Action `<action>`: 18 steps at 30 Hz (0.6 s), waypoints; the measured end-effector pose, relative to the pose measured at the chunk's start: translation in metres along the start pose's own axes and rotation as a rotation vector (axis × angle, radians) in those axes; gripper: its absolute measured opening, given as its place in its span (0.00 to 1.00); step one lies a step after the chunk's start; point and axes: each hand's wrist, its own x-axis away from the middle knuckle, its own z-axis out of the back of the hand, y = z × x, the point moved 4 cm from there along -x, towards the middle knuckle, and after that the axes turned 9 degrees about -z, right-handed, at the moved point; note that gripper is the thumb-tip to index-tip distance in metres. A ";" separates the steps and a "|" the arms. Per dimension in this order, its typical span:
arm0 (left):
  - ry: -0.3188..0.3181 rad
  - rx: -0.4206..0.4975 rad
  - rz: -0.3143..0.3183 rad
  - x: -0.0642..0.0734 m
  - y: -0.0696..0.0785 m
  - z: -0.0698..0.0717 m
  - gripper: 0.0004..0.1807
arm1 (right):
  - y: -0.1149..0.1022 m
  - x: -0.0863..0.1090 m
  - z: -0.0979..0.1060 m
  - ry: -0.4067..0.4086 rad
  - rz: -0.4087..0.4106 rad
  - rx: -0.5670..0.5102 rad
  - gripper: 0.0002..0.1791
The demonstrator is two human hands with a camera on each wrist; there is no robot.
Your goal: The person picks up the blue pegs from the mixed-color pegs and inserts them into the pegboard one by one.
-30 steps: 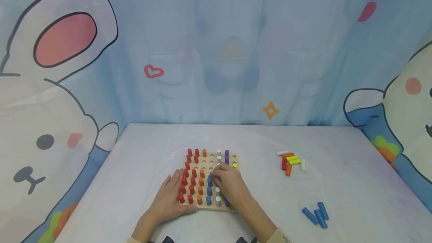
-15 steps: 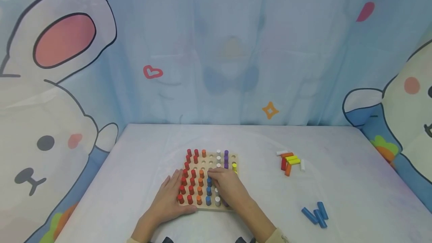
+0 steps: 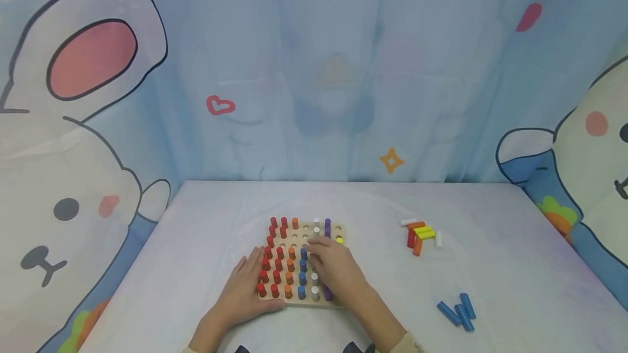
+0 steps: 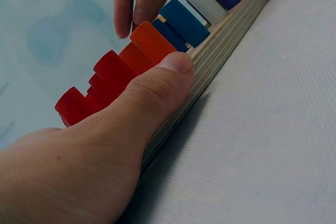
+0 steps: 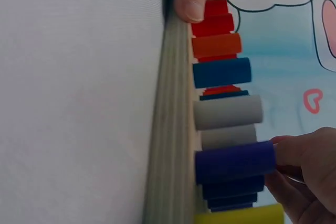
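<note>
A wooden pegboard [image 3: 306, 303] holds upright pegs in coloured columns: red pegs [image 3: 274, 291], orange pegs [image 3: 288, 291], blue pegs [image 3: 301, 292], white pegs [image 3: 315, 292], purple pegs [image 3: 327, 225] and a yellow peg [image 3: 339, 241]. My left hand [image 3: 242, 293] lies along the board's left side, its thumb against the front edge in the left wrist view. Over the board's right half is my right hand [image 3: 338, 268], fingertips beside the rearmost blue peg [image 3: 303, 254] of its column. No peg shows between those fingers; the palm hides part of the white, purple and yellow columns.
Several loose blue pegs [image 3: 448, 314] lie on the white tablecloth [image 3: 382, 266] at the right front. Farther back on the right is a small heap of yellow pegs [image 3: 424, 235], orange, red and white ones. A printed curtain [image 3: 338, 135] hangs behind the table.
My right fingers, earlier on the rearmost blue peg and pressing near its top, have shifted slightly right off it. That peg now shows standing in the board. The left hand stays put.
</note>
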 end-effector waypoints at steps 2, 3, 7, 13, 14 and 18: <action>-0.007 0.007 0.007 0.000 0.000 0.000 0.69 | 0.002 0.001 0.006 0.022 -0.004 -0.010 0.12; -0.013 0.010 0.013 0.000 0.000 -0.001 0.69 | 0.003 0.001 0.009 0.033 -0.008 -0.020 0.12; -0.021 0.019 0.027 0.000 0.000 -0.001 0.69 | 0.008 0.001 0.020 0.055 -0.055 -0.021 0.12; -0.019 0.025 0.028 -0.001 0.001 -0.001 0.69 | 0.021 0.000 0.035 0.036 -0.106 -0.027 0.13; -0.020 0.025 0.030 -0.001 0.001 -0.001 0.69 | 0.024 0.000 0.038 0.030 -0.111 -0.031 0.14; -0.025 0.020 0.029 -0.001 0.000 -0.001 0.69 | 0.037 0.001 0.048 0.027 -0.114 -0.014 0.14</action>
